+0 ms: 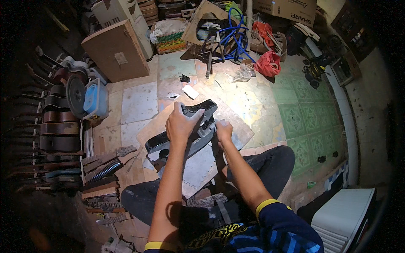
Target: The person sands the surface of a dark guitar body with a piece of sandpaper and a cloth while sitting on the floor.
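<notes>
A small guitar body (158, 141) with glossy black curved sides and greyish edges is tilted on its side in front of me. My left hand (180, 123) is wrapped over its upper side, with the thumb spread toward the right. Close by the body's right edge, my right hand (223, 130) is closed, its fingers curled round something I cannot make out. Between the hands, a small dark block-like part (205, 125) shows against the body. Underneath lie a brown board (241, 131) and a pale grey foam mat (198, 168), between my folded legs.
Several guitars (61, 128) hang in a row at left. Beside my left knee lie guitar necks (114, 156) and saws. A blue-lidded tub (96, 99), a leaning brown panel (116, 52), blue hose (236, 40) and a red bag (268, 64) stand farther off. A white plastic stool (344, 215) is at right.
</notes>
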Demonstrator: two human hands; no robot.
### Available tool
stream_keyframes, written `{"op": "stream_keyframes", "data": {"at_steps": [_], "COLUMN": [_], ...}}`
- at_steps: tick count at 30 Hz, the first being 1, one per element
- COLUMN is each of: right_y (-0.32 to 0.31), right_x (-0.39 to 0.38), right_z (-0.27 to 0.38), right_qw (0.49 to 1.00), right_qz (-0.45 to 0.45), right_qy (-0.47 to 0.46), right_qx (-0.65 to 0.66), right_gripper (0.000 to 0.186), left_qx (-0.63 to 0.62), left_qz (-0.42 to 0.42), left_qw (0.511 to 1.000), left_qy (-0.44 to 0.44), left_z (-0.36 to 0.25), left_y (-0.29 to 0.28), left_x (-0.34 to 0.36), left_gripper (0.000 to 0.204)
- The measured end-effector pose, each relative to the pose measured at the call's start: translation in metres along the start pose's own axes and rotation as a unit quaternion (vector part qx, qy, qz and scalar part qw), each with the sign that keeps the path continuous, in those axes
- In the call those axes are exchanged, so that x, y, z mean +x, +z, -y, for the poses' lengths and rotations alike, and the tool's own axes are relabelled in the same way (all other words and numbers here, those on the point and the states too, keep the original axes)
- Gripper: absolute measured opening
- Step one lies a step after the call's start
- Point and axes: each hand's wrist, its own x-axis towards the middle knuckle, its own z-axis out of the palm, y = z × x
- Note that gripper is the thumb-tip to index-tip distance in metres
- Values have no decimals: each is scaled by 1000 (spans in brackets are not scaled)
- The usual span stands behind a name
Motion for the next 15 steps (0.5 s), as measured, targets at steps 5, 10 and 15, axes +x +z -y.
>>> {"op": "stream_keyframes", "data": {"at_steps": [5,10,15], "right_y": [-10,-9,-8], "right_x": [12,8,19], "right_z": [-3,-9,-10], "right_qw": [996,990,1000], "right_qz": [-29,7,-12], "right_qy": [-17,-65,25], "right_qx": [-87,-123,2], "right_gripper": [22,23,21], "left_qx": [-12,-14,-9], "left_qz": [-8,-5,-16], "left_qw": [1000,1000,1000], "left_qy": [14,10,19], "left_z": [-3,-2,-3], "left_y": [0,-1,0], "left_x": [-2,-3,-4], "left_gripper": [72,71,71]}}
